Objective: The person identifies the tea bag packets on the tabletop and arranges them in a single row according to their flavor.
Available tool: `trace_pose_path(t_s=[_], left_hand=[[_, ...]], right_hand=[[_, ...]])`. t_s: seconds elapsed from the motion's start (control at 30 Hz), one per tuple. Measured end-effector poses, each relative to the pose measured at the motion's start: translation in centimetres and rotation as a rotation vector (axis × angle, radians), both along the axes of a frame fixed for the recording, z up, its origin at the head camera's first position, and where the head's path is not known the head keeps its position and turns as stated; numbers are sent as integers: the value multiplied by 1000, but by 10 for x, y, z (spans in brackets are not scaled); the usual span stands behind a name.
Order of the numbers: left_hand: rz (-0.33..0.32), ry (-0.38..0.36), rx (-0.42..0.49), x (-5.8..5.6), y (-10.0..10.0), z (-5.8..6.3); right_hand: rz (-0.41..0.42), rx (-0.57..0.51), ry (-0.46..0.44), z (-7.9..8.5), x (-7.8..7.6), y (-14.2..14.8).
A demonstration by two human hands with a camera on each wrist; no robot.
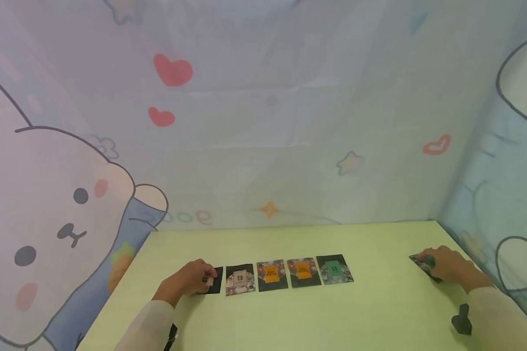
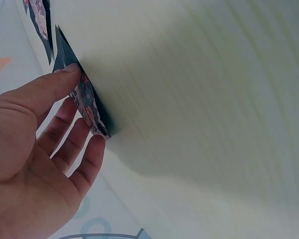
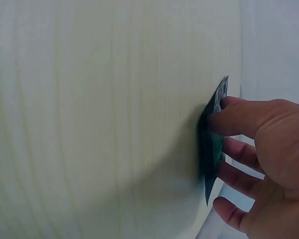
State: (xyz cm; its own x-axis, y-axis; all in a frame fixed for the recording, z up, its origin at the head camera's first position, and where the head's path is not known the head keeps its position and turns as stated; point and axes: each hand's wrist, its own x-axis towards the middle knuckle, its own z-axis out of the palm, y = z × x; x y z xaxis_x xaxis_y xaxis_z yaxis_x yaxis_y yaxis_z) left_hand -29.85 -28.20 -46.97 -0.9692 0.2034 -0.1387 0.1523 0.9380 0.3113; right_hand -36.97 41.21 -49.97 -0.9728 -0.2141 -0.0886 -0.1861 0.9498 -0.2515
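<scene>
On the left side of the table, my left hand (image 1: 193,279) pinches a flat dark packet (image 1: 217,281) at the left end of a row. In the left wrist view, the thumb lies on the printed face of that packet (image 2: 89,107), with fingers along its far edge; it tilts up from the table. At the far right, my right hand (image 1: 451,265) grips another thin packet (image 1: 417,262) with a green patch, between thumb and fingers. In the right wrist view this packet (image 3: 209,149) stands nearly edge-on, so most of its print is hidden.
Between my hands lie a packet with a beige label (image 1: 240,279), two orange-labelled packets (image 1: 272,275) (image 1: 304,272), and a green-labelled one (image 1: 334,269), side by side on the pale yellow table (image 1: 290,317). A cartoon-printed cloth (image 1: 268,146) hangs behind and at the sides.
</scene>
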Motion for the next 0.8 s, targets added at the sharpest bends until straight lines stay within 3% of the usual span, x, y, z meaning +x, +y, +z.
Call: trace_pose_path(t_s=[0.27,0.5,0.8], left_hand=[[-6,-3,5,-1,0,0],[-6,1,8,-2,-2,-4],[-3,17,7,-1,0,-2]], right_hand=[[50,-33,14,-2,-2,0],[31,-57,4,-8,-1,-7],[6,-63,-4,-3,4,-26]])
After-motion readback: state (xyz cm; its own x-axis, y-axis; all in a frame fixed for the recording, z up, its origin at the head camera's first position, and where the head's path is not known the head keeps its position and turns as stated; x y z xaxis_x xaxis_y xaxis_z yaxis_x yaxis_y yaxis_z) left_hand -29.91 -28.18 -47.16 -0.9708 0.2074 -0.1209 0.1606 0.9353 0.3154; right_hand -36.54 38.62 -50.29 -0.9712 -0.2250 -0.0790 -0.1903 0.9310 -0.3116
